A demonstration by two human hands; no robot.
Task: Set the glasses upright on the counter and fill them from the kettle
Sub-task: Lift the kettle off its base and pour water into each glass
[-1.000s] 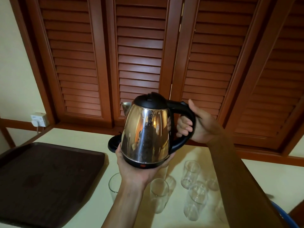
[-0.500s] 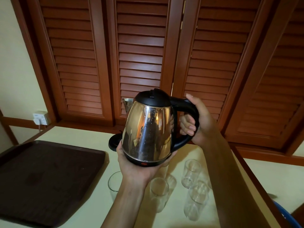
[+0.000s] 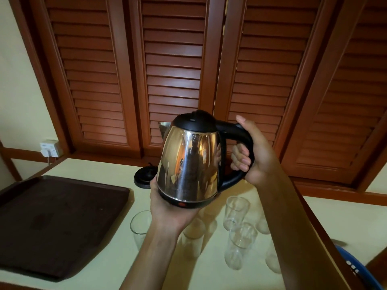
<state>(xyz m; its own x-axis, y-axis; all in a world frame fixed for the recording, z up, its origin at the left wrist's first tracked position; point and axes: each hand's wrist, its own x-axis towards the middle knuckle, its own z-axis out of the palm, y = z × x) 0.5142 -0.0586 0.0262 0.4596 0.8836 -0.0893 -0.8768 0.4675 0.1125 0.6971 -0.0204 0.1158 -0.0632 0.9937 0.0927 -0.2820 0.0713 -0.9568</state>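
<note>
Above the counter: kettle (image 3: 188,164), held clear of the surface and roughly upright, tipped slightly; steel body, black lid, spout turned toward 11 o'clock.
Right hand (image 3: 254,155): was closed around the black handle (image 3: 236,130) at the 3 o'clock side of the kettle; fingers were curled through the loop, thumb was laid along the top.
Left hand (image 3: 169,208): was cupped, palm up, beneath the black base ring of the kettle at 6 o'clock; fingers were spread along the underside and lower wall.
Counter (image 3: 100,170): pale yellow surface, seen below both forearms.
Glasses (image 3: 235,212): clear tumblers were grouped on the counter from 5 to 6 o'clock of the kettle, rims up as far as could be judged; no fill level could be made out. One glass (image 3: 139,225) was seen at 7 o'clock, partly hidden by the left wrist. An exact count could not be made, several being covered by the arms.
Power base (image 3: 144,176): black disc, was seated on the counter at 9 o'clock of the kettle, partly hidden by it.
Tray (image 3: 56,222): dark brown, was laid flat on the counter at 8 o'clock, well apart from the glasses.
Wall socket (image 3: 50,147): white, plug inserted, was located at 9 o'clock on the wall.
Shutters (image 3: 173,59): brown louvred panels were closed across 12 o'clock.
</note>
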